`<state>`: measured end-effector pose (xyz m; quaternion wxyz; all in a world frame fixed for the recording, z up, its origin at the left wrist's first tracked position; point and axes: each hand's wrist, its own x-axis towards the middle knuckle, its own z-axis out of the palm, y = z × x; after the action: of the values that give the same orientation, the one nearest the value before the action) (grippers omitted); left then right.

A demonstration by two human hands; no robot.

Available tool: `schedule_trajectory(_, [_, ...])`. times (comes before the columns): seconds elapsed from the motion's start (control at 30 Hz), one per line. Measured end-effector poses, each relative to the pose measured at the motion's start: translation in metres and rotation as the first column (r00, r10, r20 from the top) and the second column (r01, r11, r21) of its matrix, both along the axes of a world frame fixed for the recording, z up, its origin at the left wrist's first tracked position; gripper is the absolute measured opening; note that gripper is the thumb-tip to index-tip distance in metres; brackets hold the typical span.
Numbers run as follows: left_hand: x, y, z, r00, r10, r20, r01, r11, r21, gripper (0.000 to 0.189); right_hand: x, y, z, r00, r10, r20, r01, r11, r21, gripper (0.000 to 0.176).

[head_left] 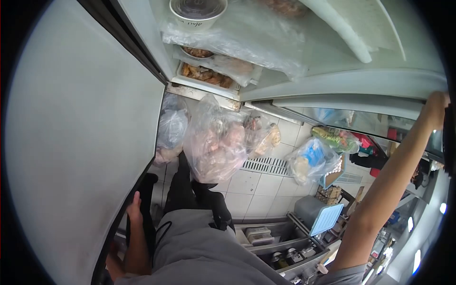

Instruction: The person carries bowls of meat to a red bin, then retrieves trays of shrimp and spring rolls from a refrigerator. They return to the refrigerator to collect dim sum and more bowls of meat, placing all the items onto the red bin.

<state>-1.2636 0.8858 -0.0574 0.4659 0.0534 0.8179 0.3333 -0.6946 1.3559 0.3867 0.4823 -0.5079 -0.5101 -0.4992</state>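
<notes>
At the lower left, my left hand (135, 209) is at the edge of a large pale door (85, 133), with one digit pointing up and the other fingers hidden behind the edge. My right arm stretches up along the right side. Its hand (438, 108) rests at the far end of a pale frame with a glass panel (370, 123), and its fingers disappear at the dark picture border. Between my arms, a big clear plastic bag (216, 147) of pinkish pieces sits by the base of the open cold cabinet (204, 98), near my legs.
Inside the cabinet are a labelled white tub (197, 21), a tray of brown food (206, 76) and plastic-wrapped packs. More bags, including one with blue and white contents (308, 159), lie on the tiled floor near a drain grate (266, 166). A metal counter (285, 251) stands at the bottom.
</notes>
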Motion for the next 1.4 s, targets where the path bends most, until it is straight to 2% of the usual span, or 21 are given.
schedule_trajectory(0.07, [-0.005,-0.009,-0.03,0.967,0.255,-0.003,-0.254,0.967,0.025,0.062,0.023,0.002,0.005,0.981,0.186,-0.063,-0.188,0.982,-0.028,0.036])
schedule_trajectory(0.13, [-0.004,0.007,-0.013,0.968,0.253,0.003,-0.252,0.967,0.045,0.069,0.053,0.003,0.01,0.915,0.38,-0.134,-0.388,0.921,-0.044,0.031])
schedule_trajectory(0.27, [-0.015,0.006,-0.03,0.957,0.276,-0.085,-0.289,0.916,-0.277,0.083,0.091,0.004,0.024,0.734,0.631,-0.252,-0.656,0.754,-0.023,0.021])
schedule_trajectory(0.37, [-0.029,-0.023,-0.067,0.957,0.017,-0.289,-0.106,0.949,-0.296,0.08,0.084,0.005,0.028,0.673,0.69,-0.268,-0.723,0.69,-0.037,0.018])
schedule_trajectory(0.4, [-0.03,-0.03,-0.071,0.946,-0.031,-0.323,-0.051,0.969,-0.242,0.079,0.071,0.005,0.021,0.738,0.624,-0.257,-0.652,0.757,-0.037,0.022])
schedule_trajectory(0.47, [-0.034,-0.054,-0.095,0.892,-0.257,-0.371,0.068,0.889,-0.452,0.08,0.032,-0.004,0.008,0.85,0.479,-0.219,-0.497,0.867,-0.03,0.042])
schedule_trajectory(0.53, [-0.017,-0.018,-0.052,0.851,-0.497,-0.172,0.27,0.693,-0.668,0.079,0.0,-0.008,0.003,0.928,0.329,-0.175,-0.33,0.944,0.025,0.065])
schedule_trajectory(0.57, [-0.01,0.001,-0.045,0.917,-0.303,-0.261,0.049,0.733,-0.678,0.07,-0.011,-0.009,0.003,0.92,0.357,-0.161,-0.356,0.934,0.036,0.065])
schedule_trajectory(0.6, [-0.015,-0.04,-0.093,0.837,-0.11,-0.535,-0.036,0.966,-0.255,0.062,-0.021,-0.01,0.001,0.947,0.29,-0.139,-0.29,0.957,0.018,0.066])
schedule_trajectory(0.67, [0.002,0.008,-0.045,0.884,0.053,-0.465,-0.194,0.946,-0.26,0.057,-0.018,-0.01,0.0,0.965,0.234,-0.117,-0.234,0.972,0.011,0.069])
schedule_trajectory(0.73, [-0.012,-0.023,-0.098,0.694,0.139,-0.707,-0.081,0.99,0.115,0.055,0.005,-0.006,0.008,0.941,0.332,-0.071,-0.332,0.943,0.017,0.068])
schedule_trajectory(0.8, [-0.035,-0.069,-0.145,0.644,-0.21,-0.736,0.107,0.977,-0.185,0.041,-0.021,-0.009,0.001,0.962,0.274,0.014,-0.274,0.961,0.046,0.062])
schedule_trajectory(0.87, [-0.054,-0.089,-0.174,0.245,-0.556,-0.794,0.241,0.828,-0.506,0.034,-0.045,-0.016,-0.006,0.974,0.205,0.092,-0.213,0.972,0.095,0.057])
schedule_trajectory(0.93, [-0.053,-0.069,-0.172,0.298,-0.14,-0.944,0.189,0.978,-0.085,0.034,-0.058,-0.024,-0.014,0.986,0.163,-0.019,-0.161,0.984,0.07,0.06])
schedule_trajectory(1.0, [-0.063,-0.073,-0.174,-0.01,-0.527,-0.85,0.219,0.828,-0.516,0.041,-0.066,-0.029,-0.024,0.995,0.089,-0.034,-0.087,0.994,0.068,0.06])
schedule_trajectory(1.07, [-0.058,-0.055,-0.176,0.395,-0.06,-0.917,0.13,0.991,-0.009,0.04,-0.056,-0.027,-0.017,0.999,0.023,-0.035,-0.02,0.997,0.072,0.059])
schedule_trajectory(1.13, [-0.043,-0.034,-0.16,0.425,0.107,-0.899,0.038,0.99,0.136,0.033,-0.014,0.007,0.014,0.972,0.108,0.209,-0.152,0.967,0.206,0.062])
schedule_trajectory(1.2, [-0.063,-0.05,-0.186,0.302,0.008,-0.953,0.141,0.989,0.053,0.03,-0.019,0.005,0.013,0.962,0.178,0.205,-0.217,0.958,0.187,0.062])
schedule_trajectory(1.23, [-0.065,-0.051,-0.185,0.447,0.039,-0.894,0.028,0.998,0.057,0.032,-0.022,0.006,0.009,0.954,0.24,0.18,-0.271,0.947,0.175,0.063])
schedule_trajectory(1.37, [-0.032,-0.021,-0.156,0.447,0.274,-0.851,0.0,0.952,0.306,0.044,-0.011,0.02,0.026,0.963,0.221,0.155,-0.247,0.953,0.176,0.061])
schedule_trajectory(1.4, [-0.026,-0.018,-0.154,0.426,0.317,-0.847,-0.042,0.942,0.332,0.046,0.002,0.031,0.035,0.919,0.316,0.236,-0.353,0.926,0.133,0.06])
